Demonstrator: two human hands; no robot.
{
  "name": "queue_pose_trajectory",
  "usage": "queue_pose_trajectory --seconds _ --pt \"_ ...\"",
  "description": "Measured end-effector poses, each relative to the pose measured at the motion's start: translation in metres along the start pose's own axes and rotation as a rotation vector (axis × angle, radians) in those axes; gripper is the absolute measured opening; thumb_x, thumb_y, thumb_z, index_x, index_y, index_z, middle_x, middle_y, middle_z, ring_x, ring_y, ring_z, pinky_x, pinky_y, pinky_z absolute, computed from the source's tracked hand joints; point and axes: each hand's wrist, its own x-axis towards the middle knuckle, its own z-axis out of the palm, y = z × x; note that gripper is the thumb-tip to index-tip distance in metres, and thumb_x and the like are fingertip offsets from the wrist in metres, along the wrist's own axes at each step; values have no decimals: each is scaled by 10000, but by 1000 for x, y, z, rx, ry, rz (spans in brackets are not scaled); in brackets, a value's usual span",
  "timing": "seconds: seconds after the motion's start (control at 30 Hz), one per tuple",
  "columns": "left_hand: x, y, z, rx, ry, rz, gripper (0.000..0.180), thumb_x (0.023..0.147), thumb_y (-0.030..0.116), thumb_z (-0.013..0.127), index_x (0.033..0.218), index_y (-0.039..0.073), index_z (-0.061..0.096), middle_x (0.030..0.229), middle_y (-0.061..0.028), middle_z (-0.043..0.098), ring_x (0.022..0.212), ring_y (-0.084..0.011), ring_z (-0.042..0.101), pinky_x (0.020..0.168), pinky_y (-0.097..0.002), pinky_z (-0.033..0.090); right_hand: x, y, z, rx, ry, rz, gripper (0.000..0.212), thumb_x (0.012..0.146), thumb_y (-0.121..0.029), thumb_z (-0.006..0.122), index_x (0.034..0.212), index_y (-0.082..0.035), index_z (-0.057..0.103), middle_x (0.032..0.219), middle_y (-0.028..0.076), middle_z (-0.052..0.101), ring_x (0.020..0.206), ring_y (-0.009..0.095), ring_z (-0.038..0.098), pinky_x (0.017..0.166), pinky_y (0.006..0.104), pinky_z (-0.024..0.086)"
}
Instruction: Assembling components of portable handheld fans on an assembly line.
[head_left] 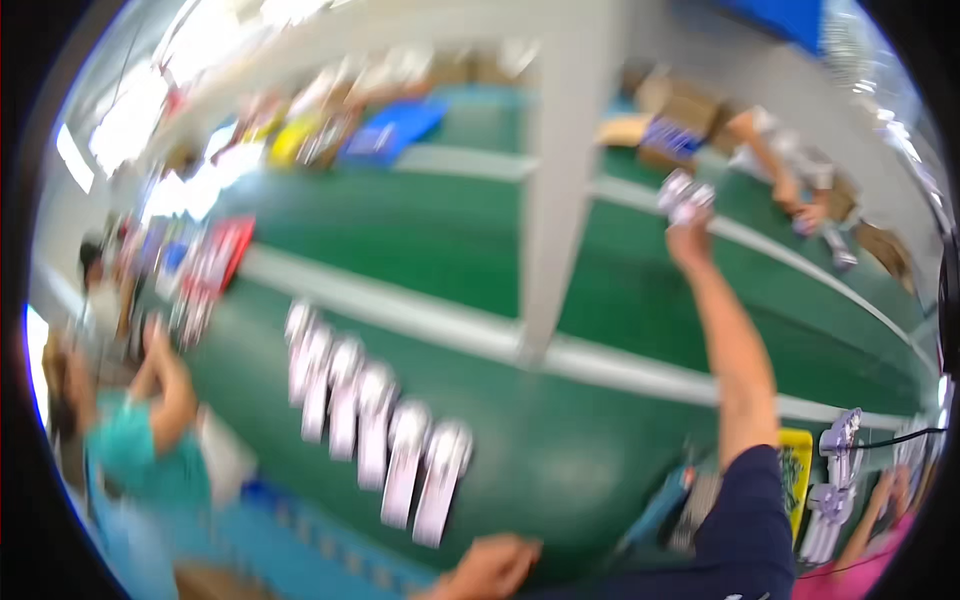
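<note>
Right hand [690, 238] is extending far forward on a straight arm, fingers closing around a small white packet [684, 196] above the green table [520, 450]. Left hand [490, 570] is resting at the table's near edge, grip unclear, beside a row of white packets [375, 420]. A grey post [560, 180] is standing left of the arm.

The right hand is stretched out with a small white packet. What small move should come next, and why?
Probably lower the right hand to set the white packet on the green belt. The arm is at full stretch, the packet is above the belt, and a row of white packets already lies there.

Small white packet [686, 196], held aloft
</note>
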Motion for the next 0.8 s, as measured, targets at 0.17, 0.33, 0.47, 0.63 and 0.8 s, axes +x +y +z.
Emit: queue_pose_trajectory --seconds 0.17,0.33,0.47,0.63,0.8 --pt "-4 70 -22 -30 464 195 179 840 -21 643 1011 12 683 883 -142 681 806 -306 666 728 -382 537 -180 -131 -124 373 -447 -371 350 916 -173 641 1228 -18 605 1141 148 677 975 243 665 867 359 529" --pt "-40 65 -88 634 944 208 428 808 41 707 1223 7 608 1233 -209 602 1153 -386 565 985 -440 450 -381 -229 -192 470 -816 -588 433 890 -246 667 1270 -60 578 1164 174 650 1001 319 664 876 403 533" --pt "-36 -5 -183 999 1066 -61 649 918 439 623 1467 148 435 1532 -227 301 1388 -478 257 1108 -605 219 -457 -282 -175 447 -464 -749 520 898 -322 662 1353 -106 535 1410 169 487 1318 393 441 1071 502 379" --pt "-34 -46 -273 1079 1003 -429 660 927 613 495 1466 236 447 1577 -200 270 1431 -486 226 1129 -649 189 -480 -352 -129 264 -348 -936 536 904 -475 611 1360 -195 564 1490 88 442 1427 383 314 1091 690 220" --pt "-36 -56 -301 892 874 -534 728 909 664 486 1510 270 370 1621 -156 192 1456 -434 236 1075 -733 195 -486 -363 -89 117 -440 -808 538 947 -545 499 1382 -235 561 1512 90 433 1450 367 279 1117 703 134"
